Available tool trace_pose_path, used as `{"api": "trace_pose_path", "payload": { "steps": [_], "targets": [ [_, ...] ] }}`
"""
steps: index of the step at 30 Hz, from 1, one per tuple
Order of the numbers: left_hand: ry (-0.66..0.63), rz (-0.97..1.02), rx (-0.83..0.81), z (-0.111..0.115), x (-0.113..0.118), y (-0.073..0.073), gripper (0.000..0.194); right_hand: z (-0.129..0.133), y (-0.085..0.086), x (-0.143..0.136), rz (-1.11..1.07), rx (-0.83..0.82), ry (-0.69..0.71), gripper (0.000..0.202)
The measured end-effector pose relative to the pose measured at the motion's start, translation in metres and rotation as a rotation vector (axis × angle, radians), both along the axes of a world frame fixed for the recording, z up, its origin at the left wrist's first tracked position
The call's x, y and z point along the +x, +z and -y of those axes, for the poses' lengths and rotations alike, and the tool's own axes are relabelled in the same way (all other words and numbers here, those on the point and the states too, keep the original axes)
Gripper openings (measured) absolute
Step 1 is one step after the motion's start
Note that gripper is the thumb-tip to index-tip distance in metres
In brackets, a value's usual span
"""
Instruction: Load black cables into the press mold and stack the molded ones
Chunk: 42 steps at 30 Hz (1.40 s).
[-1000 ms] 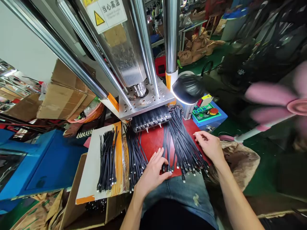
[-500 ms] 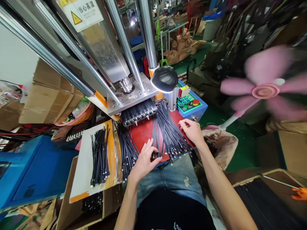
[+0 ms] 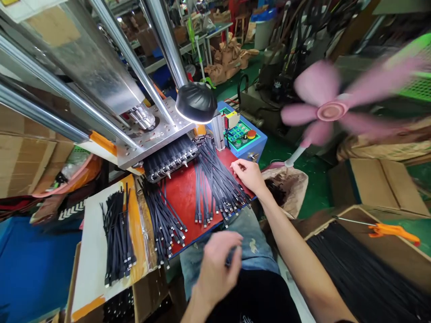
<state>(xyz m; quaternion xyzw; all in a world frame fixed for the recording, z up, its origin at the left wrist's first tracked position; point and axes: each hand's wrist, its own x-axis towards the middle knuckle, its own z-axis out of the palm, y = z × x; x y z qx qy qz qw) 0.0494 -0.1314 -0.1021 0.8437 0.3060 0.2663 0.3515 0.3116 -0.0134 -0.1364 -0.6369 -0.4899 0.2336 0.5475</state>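
My left hand (image 3: 220, 264) is blurred by motion in front of my lap, near the table's front edge. Its fingers are bent with the thumb apart, and nothing shows between them. At the right side of the red tabletop (image 3: 180, 190), my right hand (image 3: 249, 176) has curled fingers pinched together; whatever they may hold is hidden. Close to it lies a fanned bundle of black flat cables (image 3: 220, 179) with metal-tipped plugs. More black cables (image 3: 164, 224) spread over the table's left side. A row of cables sits in a metal fixture (image 3: 171, 161) under the press plate (image 3: 158, 132).
A black lamp (image 3: 197, 102) hangs beside the press. Behind my right hand stands a blue control box (image 3: 242, 134). A pink fan (image 3: 332, 111) is on the right, above a lined bin (image 3: 292, 193). Another cable bundle (image 3: 117, 237) rests on a white board (image 3: 89, 251) at left.
My left hand has left the cables at the table's front edge and moved back towards my body. My right hand stays by the table's right side. The whole view has shifted.
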Motion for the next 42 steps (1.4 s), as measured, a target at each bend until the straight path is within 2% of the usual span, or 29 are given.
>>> {"api": "trace_pose_path", "payload": {
  "steps": [2,4,7,9,15,18,20,22,25,27,29,30,32,34,37,39,42],
  "targets": [
    [-0.195,-0.156,-0.14,0.022,0.015,-0.018,0.024,0.0,0.001,0.0,0.002,-0.01,-0.004,0.032],
    [-0.301,-0.378,-0.209,0.032,0.029,-0.038,0.031,0.001,0.001,0.001,0.003,-0.023,-0.005,0.033],
    [-0.341,-0.568,-0.227,0.03,0.038,-0.06,0.038,0.002,0.001,0.002,0.008,-0.044,-0.01,0.035],
    [-0.342,-0.598,-0.232,0.026,0.038,-0.065,0.039,0.002,0.002,0.002,0.009,-0.056,-0.013,0.035],
    [-0.372,-0.66,-0.236,0.021,0.032,-0.062,0.022,0.005,0.005,0.001,-0.005,-0.074,-0.015,0.036],
    [-0.359,-0.672,-0.229,0.022,0.031,-0.061,0.02,0.005,0.006,0.001,-0.01,-0.074,-0.012,0.037],
    [-0.362,-0.651,-0.224,0.023,0.027,-0.055,0.018,0.005,0.006,0.001,-0.007,-0.076,-0.011,0.037],
    [-0.36,-0.547,-0.224,0.022,0.018,-0.041,0.017,0.005,0.007,0.0,0.001,-0.08,-0.006,0.038],
    [-0.283,-0.24,-0.193,0.008,0.001,-0.007,0.021,0.006,0.007,0.0,0.013,-0.087,0.011,0.037],
    [-0.13,-0.078,-0.113,-0.01,-0.012,0.014,0.025,0.006,0.008,-0.001,0.02,-0.09,0.02,0.036],
    [0.058,-0.033,-0.015,-0.031,-0.021,0.025,0.024,0.007,0.008,-0.002,0.028,-0.094,0.024,0.036],
    [0.142,-0.047,0.03,-0.04,-0.024,0.024,0.024,0.007,0.008,-0.002,0.031,-0.096,0.023,0.036],
    [0.242,-0.118,0.081,-0.053,-0.027,0.014,0.031,0.007,0.008,-0.002,0.037,-0.102,0.024,0.036],
    [0.279,-0.199,0.107,-0.057,-0.027,-0.002,0.045,0.008,0.008,-0.002,0.042,-0.111,0.029,0.035],
    [0.272,-0.289,0.15,-0.05,-0.027,-0.022,0.06,0.01,0.007,-0.002,0.047,-0.125,0.035,0.034],
    [0.251,-0.319,0.164,-0.044,-0.028,-0.027,0.06,0.01,0.007,-0.002,0.048,-0.132,0.035,0.034],
    [0.236,-0.332,0.128,-0.04,-0.03,-0.023,0.049,0.011,0.006,-0.002,0.047,-0.14,0.037,0.035]
  ]
}}
